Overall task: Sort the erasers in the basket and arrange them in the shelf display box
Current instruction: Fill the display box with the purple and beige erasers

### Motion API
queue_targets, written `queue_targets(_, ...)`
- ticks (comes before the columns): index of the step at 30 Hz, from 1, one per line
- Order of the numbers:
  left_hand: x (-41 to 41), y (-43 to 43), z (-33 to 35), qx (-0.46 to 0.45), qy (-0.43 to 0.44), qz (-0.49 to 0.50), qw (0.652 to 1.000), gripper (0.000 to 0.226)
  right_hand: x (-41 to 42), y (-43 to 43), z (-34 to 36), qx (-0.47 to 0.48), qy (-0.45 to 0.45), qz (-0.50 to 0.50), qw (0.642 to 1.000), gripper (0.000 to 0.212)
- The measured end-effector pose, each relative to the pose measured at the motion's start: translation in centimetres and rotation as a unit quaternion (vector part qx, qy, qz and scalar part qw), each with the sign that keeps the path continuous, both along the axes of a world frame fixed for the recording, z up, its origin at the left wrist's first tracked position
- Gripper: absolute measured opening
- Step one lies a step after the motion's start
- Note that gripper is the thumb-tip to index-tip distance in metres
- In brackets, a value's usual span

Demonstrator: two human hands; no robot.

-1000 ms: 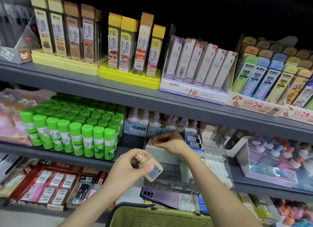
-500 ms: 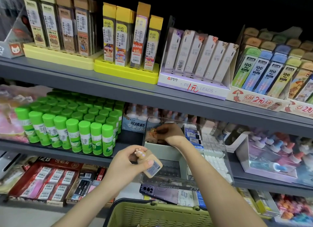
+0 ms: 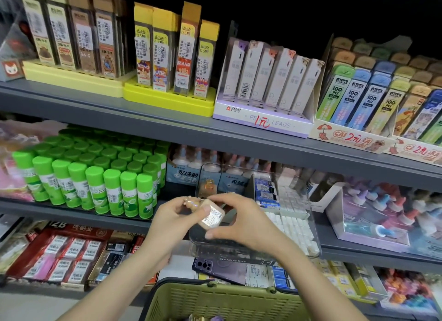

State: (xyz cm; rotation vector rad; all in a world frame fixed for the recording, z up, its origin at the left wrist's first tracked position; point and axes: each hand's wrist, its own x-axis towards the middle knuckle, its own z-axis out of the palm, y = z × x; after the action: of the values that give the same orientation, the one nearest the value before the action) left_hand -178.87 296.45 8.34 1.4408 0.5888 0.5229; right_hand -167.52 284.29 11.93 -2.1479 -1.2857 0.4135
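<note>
Tan barcode-labelled eraser [image 3: 210,216] held before the clear storage box [image 3: 308,201], above the green basket [image 3: 215,301]; left hand [image 3: 167,215] pinches its top; right hand [image 3: 239,220] curls round its body. Risk: a slip at hand-over would drop it; careless placing could topple the upright eraser [image 3: 209,185] far-left in the box.

The clear box [image 3: 241,251] is open on top, with a gap beneath the upper shelf [image 3: 239,141]. Its left front floor is bare. White erasers [image 3: 294,222] fill the right side, a brown eraser [image 3: 209,186] stands back-left, and glue sticks [image 3: 95,177] crowd its left.
</note>
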Motion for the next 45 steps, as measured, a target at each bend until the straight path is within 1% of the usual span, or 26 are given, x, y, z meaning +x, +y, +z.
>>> queue_targets(2,0.3,0.0,0.0,0.004,0.006,0.003,1.000,0.013,-0.5,0.0,-0.8,0.024,-0.006,-0.015,1.000,0.067)
queue_targets(4,0.6,0.2,0.1,0.013,0.013,0.005,1.000,0.017,-0.4,-0.1,-1.3,0.044,0.011,-0.026,0.999,0.061)
queue_targets(6,0.7,0.3,0.3,0.008,0.013,-0.004,1.000,0.021,-0.1,-0.4,-1.5,0.069,0.068,-0.032,0.995,0.051)
queue_targets(8,0.6,0.3,0.8,0.002,0.002,-0.024,1.000,0.021,0.2,-0.8,-1.6,0.102,0.150,-0.044,0.982,0.044)
queue_targets(10,0.4,0.3,0.9,0.031,-0.009,-0.035,0.999,0.015,0.2,-1.1,-1.5,0.140,0.257,-0.059,0.955,0.040)
queue_targets(12,0.3,0.4,1.0,0.075,-0.018,-0.056,0.995,0.022,0.4,-1.2,-1.4,0.165,0.365,-0.048,0.915,0.039)
queue_targets(14,0.4,0.5,1.2,0.099,-0.029,-0.090,0.991,0.031,0.5,-1.3,-1.3,0.183,0.454,-0.018,0.872,0.036)
queue_targets(16,0.6,0.6,1.4,0.106,-0.034,-0.124,0.986,0.039,0.6,-1.3,-1.1,0.207,0.519,0.001,0.829,0.033)
queue_targets(17,0.7,0.6,1.4,0.107,-0.040,-0.136,0.984,0.042,0.5,-1.2,-0.9,0.212,0.535,0.006,0.818,0.032)
queue_targets(18,0.9,0.6,1.3,0.114,-0.046,-0.139,0.983,0.044,0.5,-1.1,-0.9,0.207,0.530,0.005,0.823,0.031)
queue_targets(20,1.2,0.7,0.9,0.159,-0.041,-0.111,0.980,0.045,0.5,-0.9,-1.0,0.182,0.452,-0.017,0.873,0.027)
queue_targets(21,1.4,0.8,0.7,0.190,-0.032,-0.092,0.977,0.046,0.5,-0.9,-1.0,0.175,0.417,-0.027,0.892,0.026)
queue_targets(22,1.6,0.9,0.5,0.219,-0.022,-0.075,0.973,0.047,0.6,-0.9,-1.0,0.176,0.398,-0.037,0.900,0.026)
queue_targets(25,2.3,0.5,0.1,0.276,-0.011,-0.045,0.960,0.050,0.9,-0.9,-0.6,0.182,0.393,-0.036,0.901,0.020)
queue_targets(26,2.5,0.2,0.2,0.292,-0.008,-0.044,0.955,0.050,0.9,-0.7,-0.5,0.175,0.373,-0.042,0.910,0.019)
queue_targets(28,2.8,-0.3,0.4,0.340,0.001,-0.048,0.939,0.052,1.1,-0.4,-1.0,0.163,0.317,-0.074,0.931,0.030)
queue_targets(29,2.8,-0.5,0.4,0.370,0.012,-0.049,0.927,0.055,1.2,-0.2,-1.4,0.165,0.301,-0.091,0.935,0.032)
queue_targets(30,2.8,-0.5,0.4,0.401,0.028,-0.045,0.914,0.062,1.4,-0.1,-1.5,0.169,0.305,-0.102,0.932,0.033)
queue_targets(32,2.9,-0.3,-0.1,0.460,0.062,-0.019,0.886,0.076,2.0,-0.2,-1.2,0.185,0.345,-0.121,0.912,0.031)
queue_targets(33,2.9,-0.2,-0.5,0.478,0.085,-0.006,0.874,0.079,2.5,-0.4,-0.8,0.194,0.346,-0.130,0.909,0.028)
queue_targets(35,2.8,0.2,-1.0,0.479,0.134,0.017,0.868,0.080,3.5,-0.8,0.1,0.194,0.302,-0.144,0.922,0.023)
queue_targets(38,2.8,1.0,-1.9,0.424,0.169,0.015,0.890,0.071,4.1,-0.9,0.9,0.184,0.238,-0.156,0.941,0.016)
queue_targets(40,2.8,1.2,-2.6,0.363,0.165,-0.014,0.917,0.073,4.4,-0.6,0.8,0.151,0.173,-0.162,0.960,0.022)
queue_targets(42,2.6,1.1,-3.0,0.296,0.152,-0.042,0.942,0.073,4.7,0.0,0.6,0.090,0.074,-0.168,0.979,0.033)
queue_targets(43,2.5,0.9,-3.2,0.277,0.145,-0.049,0.949,0.071,4.8,0.3,0.6,0.060,0.030,-0.171,0.983,0.037)
queue_targets(45,2.4,0.7,-3.3,0.267,0.128,-0.048,0.954,0.067,4.9,1.0,0.5,0.014,-0.037,-0.166,0.985,0.042)
